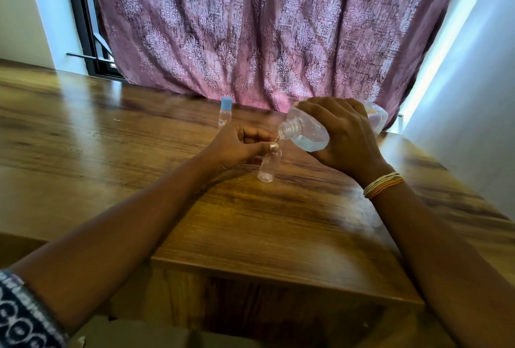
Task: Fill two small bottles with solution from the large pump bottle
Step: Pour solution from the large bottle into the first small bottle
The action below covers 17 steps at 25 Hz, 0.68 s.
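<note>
Tilting the large bottle [309, 135] neck-down, the right hand [345, 138] wraps over its body from above, fingers curled tight around the clear plastic, a band of thin bangles [383, 184] at the wrist. Its pump is off; the open threaded neck points down-left, with clear liquid pooled in the lower shoulder. The left hand [239, 144] pinches the neck of an open small bottle [269, 166] just under that mouth, the thumb pressed across the top. This small bottle stands near the middle of the wooden table [111, 152], transparent. A second small bottle [225, 115], blue-capped, stands upright near the far edge, by the curtain [250, 27].
</note>
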Tool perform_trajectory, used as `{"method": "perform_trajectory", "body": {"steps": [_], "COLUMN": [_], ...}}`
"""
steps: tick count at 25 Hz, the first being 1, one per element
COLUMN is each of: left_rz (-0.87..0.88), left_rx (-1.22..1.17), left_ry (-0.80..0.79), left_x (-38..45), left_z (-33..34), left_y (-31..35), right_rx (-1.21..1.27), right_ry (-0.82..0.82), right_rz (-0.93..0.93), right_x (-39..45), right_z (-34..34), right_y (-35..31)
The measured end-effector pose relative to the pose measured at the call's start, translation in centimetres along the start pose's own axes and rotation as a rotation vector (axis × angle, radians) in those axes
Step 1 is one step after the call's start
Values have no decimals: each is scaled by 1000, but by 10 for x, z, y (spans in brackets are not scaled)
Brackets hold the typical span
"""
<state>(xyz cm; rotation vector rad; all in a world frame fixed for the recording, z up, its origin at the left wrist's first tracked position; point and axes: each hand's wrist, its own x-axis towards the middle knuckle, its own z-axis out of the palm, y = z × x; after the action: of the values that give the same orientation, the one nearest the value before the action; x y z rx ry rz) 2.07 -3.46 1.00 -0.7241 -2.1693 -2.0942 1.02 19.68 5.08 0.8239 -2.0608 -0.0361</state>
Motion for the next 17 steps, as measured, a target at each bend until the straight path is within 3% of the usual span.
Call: {"method": "perform_trajectory", "body": {"steps": [17], "left_rz": [-26], "left_rx": [-47], "left_ry": [-6], "left_x": [-2], "left_z": [2], "left_y": [4], "right_rx": [-24], "right_ry": [-7], "right_rz": [5], "right_x": [-1], "right_z": [4], "right_y": [3]}}
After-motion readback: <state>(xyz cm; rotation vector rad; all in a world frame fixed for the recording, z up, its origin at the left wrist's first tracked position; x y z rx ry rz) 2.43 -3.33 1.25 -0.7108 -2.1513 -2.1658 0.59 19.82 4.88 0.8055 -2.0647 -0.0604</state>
